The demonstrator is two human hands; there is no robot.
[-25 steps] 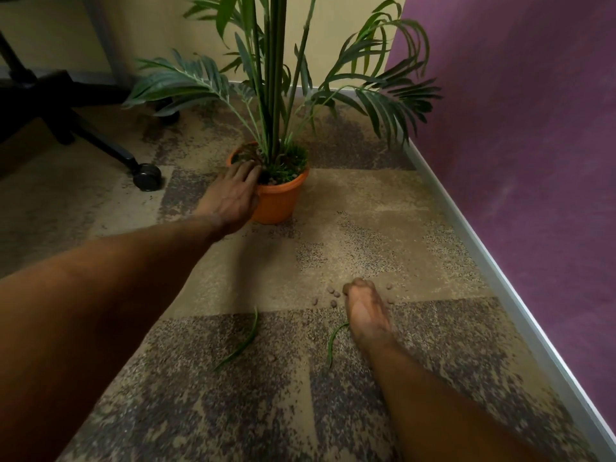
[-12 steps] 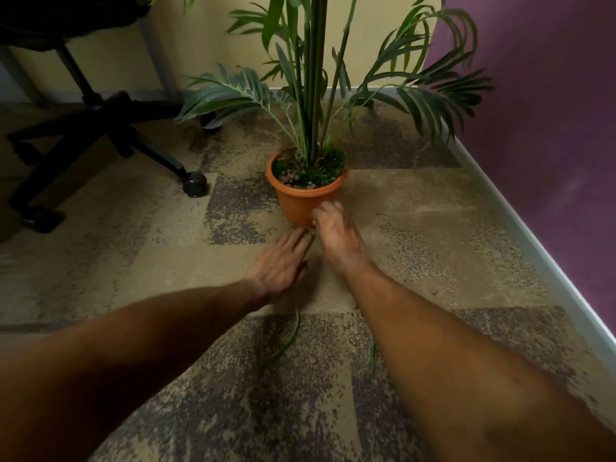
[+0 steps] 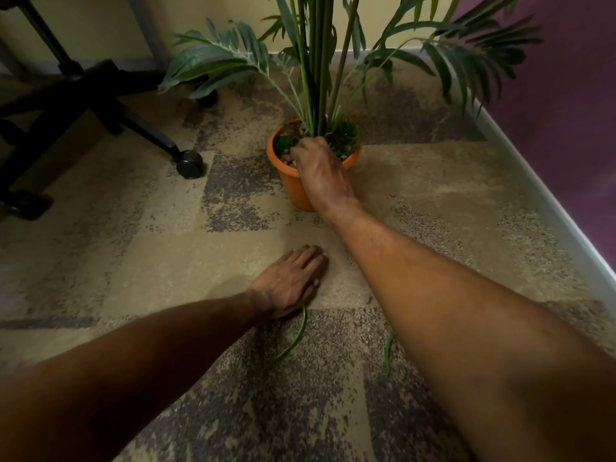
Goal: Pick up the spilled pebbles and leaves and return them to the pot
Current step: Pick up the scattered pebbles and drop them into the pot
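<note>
The orange pot point(image 3: 293, 185) with a palm plant stands on the carpet, with pebbles and moss on its soil. My right hand point(image 3: 318, 168) reaches over the near rim, its fingers bunched and pointing down onto the soil; what they hold is hidden. My left hand point(image 3: 290, 281) lies flat on the carpet in front of the pot, palm down and holding nothing. A long green leaf point(image 3: 293, 341) lies on the carpet just beside its wrist. A second leaf point(image 3: 386, 351) shows by my right forearm. A small pebble point(image 3: 368, 299) lies near that arm.
An office chair base with a black caster point(image 3: 189, 164) stands at the left. A purple wall with a pale skirting board point(image 3: 533, 195) runs along the right. Palm fronds point(image 3: 213, 61) hang low over the floor behind the pot.
My right hand went from the spilled pebbles on the carpet up over the pot's rim. My left hand left the pot and came down flat on the carpet near the leaf.
</note>
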